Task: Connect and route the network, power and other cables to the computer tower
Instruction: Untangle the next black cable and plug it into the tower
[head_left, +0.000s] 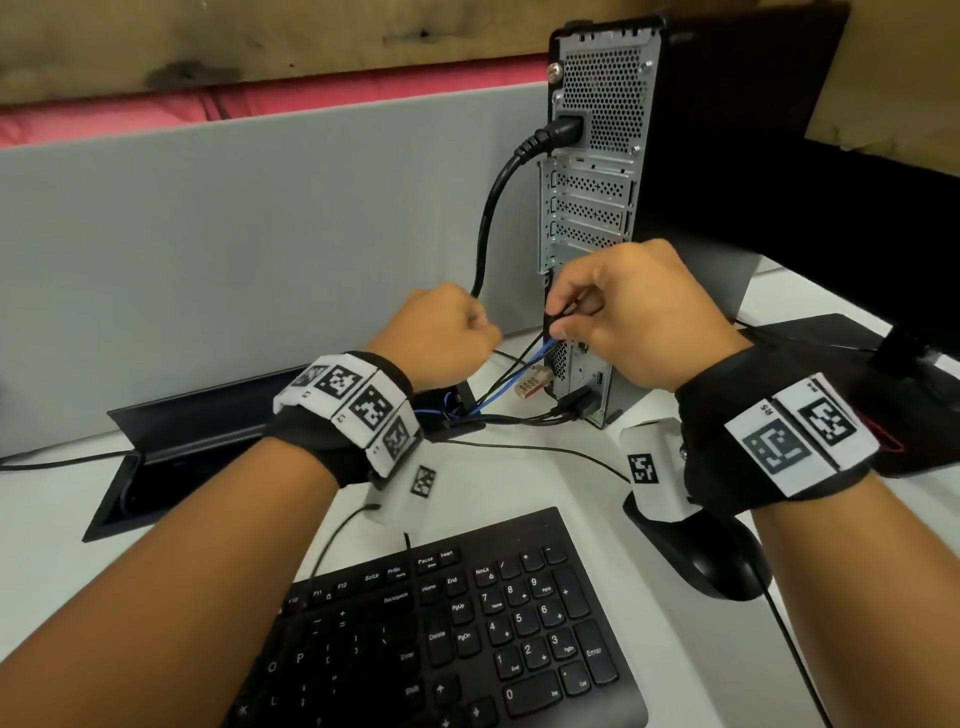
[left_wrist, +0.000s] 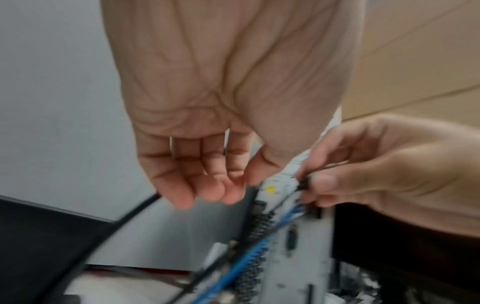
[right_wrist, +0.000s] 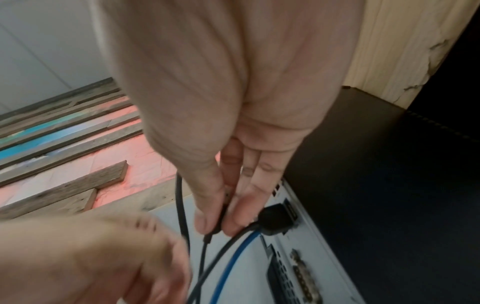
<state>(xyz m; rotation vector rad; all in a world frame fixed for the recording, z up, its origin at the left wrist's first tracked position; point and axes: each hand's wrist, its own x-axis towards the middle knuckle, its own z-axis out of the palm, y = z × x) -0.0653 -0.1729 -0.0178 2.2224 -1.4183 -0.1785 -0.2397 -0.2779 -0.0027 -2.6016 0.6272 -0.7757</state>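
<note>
**Plugging a small black plug into the back of the tower**

My right hand (head_left: 628, 317) is in the middle of the head picture, right up against the back of the computer tower (head_left: 597, 171). My thumb and first fingers pinch a small black plug (head_left: 558, 314) on a thin black cable (right_wrist: 205, 253). I think I am about to push it into a port low on the tower, but my fingers hide the port, so I cannot tell which one.

My left hand (head_left: 447, 332) is just to the left of it. In the left wrist picture its fingers (left_wrist: 197, 181) are loosely curled and hold nothing. It is near the cables but not gripping them.

The thick black power cable (head_left: 488, 218) is already plugged in near the top of the tower. A blue network cable (head_left: 498, 387) hangs below my right hand, and its clear plug (head_left: 532, 382) looks loose, not in a port yet. A flat black plug (head_left: 576, 402) sits in the tower near the bottom. The keyboard (head_left: 467, 623) is at the bottom of the picture and the mouse (head_left: 722, 566) is at the lower right.

What could go wrong: I cannot see the port well, so I could push the plug in crooked or into the wrong hole. The plug is small and could slip out of my pinch. The blue and black cables cross each other, so pulling one may tug the others loose or tangle them.
</note>
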